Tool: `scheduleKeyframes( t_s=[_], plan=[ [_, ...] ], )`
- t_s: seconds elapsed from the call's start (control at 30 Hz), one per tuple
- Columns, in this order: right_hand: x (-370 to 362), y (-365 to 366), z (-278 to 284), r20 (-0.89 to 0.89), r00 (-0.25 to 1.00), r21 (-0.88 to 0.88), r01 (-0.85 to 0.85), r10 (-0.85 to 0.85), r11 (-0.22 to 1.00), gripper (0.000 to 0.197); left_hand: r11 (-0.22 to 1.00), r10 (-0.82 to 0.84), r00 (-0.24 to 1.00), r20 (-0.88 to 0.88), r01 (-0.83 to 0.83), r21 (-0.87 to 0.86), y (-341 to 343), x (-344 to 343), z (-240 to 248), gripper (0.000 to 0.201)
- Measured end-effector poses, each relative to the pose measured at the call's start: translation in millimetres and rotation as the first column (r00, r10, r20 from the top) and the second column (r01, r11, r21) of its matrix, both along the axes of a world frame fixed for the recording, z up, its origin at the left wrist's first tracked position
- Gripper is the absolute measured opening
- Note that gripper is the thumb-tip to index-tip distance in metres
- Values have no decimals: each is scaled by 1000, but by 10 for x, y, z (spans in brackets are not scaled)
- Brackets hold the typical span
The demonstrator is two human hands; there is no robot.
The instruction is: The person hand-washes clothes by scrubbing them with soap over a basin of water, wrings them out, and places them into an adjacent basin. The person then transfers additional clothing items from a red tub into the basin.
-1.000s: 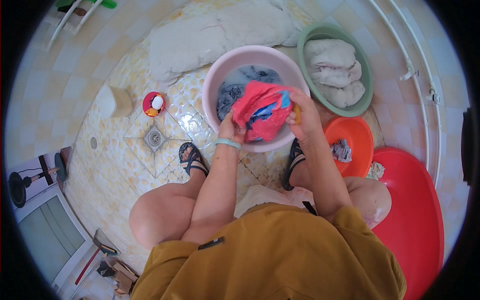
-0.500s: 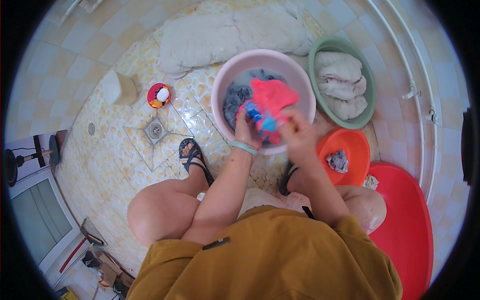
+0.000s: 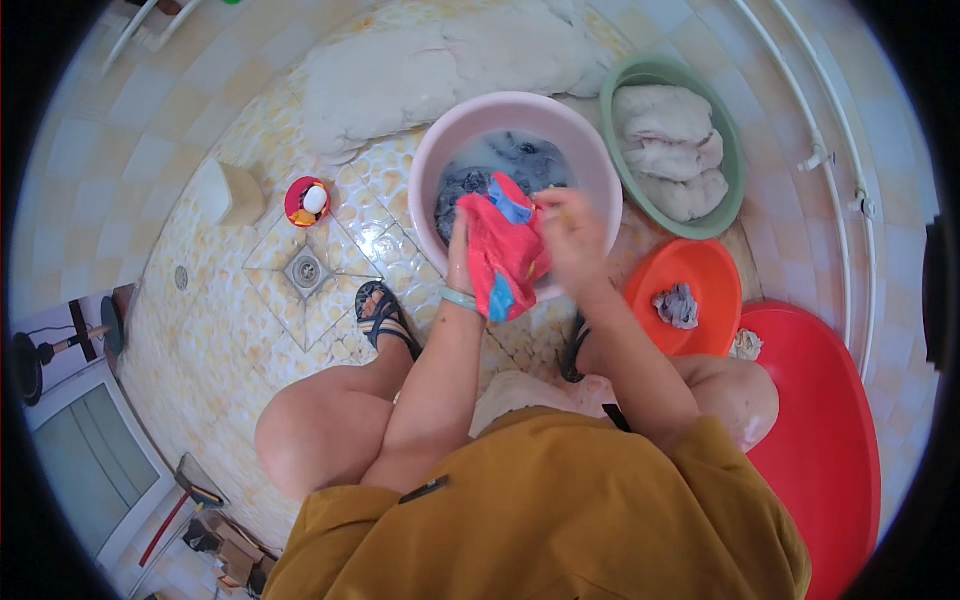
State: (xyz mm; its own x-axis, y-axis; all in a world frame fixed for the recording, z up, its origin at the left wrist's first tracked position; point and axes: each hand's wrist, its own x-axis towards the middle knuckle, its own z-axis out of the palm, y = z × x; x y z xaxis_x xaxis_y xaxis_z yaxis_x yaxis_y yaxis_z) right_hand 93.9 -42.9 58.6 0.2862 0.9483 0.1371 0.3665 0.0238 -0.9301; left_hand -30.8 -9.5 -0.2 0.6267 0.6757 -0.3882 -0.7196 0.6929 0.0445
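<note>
A wet red and blue cloth (image 3: 503, 258) hangs over the near rim of a pink basin (image 3: 455, 130). My left hand (image 3: 459, 250) grips its left side and my right hand (image 3: 566, 228) grips its right side. The basin holds grey soapy water with dark clothes (image 3: 480, 175) soaking in it. A light green band is on my left wrist.
A green basin (image 3: 735, 190) of pale wrung laundry sits at the right. An orange basin (image 3: 715, 275) holds a small grey rag (image 3: 678, 305), beside a big red tub (image 3: 830, 440). White cloth (image 3: 440, 65) lies behind; a floor drain (image 3: 306, 268) and soap dish (image 3: 307, 201) at left.
Both hands drew the red cloth out of the water toward me, over the basin's near rim, and bunched it narrower.
</note>
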Motion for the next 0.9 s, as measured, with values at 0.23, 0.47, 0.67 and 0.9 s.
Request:
scheduleKeyframes(
  t_s=[0.23,0.47,0.67,0.9],
  plan=[
    [25,426,-446,710,648,-88,-306,275,948,26,1000,-6,980,-200,7,4,-134,203,-133,45],
    [-93,445,-326,105,951,-420,308,-292,854,28,999,-54,985,-165,54,0,-94,266,-90,36],
    [-80,96,-604,371,929,-5,-17,18,1000,30,987,-126,980,-151,109,-118,-20,185,202,37],
    [391,377,-1057,-100,975,-431,140,-201,891,22,993,-39,973,-229,64,103,-60,256,109,36]
  ],
)
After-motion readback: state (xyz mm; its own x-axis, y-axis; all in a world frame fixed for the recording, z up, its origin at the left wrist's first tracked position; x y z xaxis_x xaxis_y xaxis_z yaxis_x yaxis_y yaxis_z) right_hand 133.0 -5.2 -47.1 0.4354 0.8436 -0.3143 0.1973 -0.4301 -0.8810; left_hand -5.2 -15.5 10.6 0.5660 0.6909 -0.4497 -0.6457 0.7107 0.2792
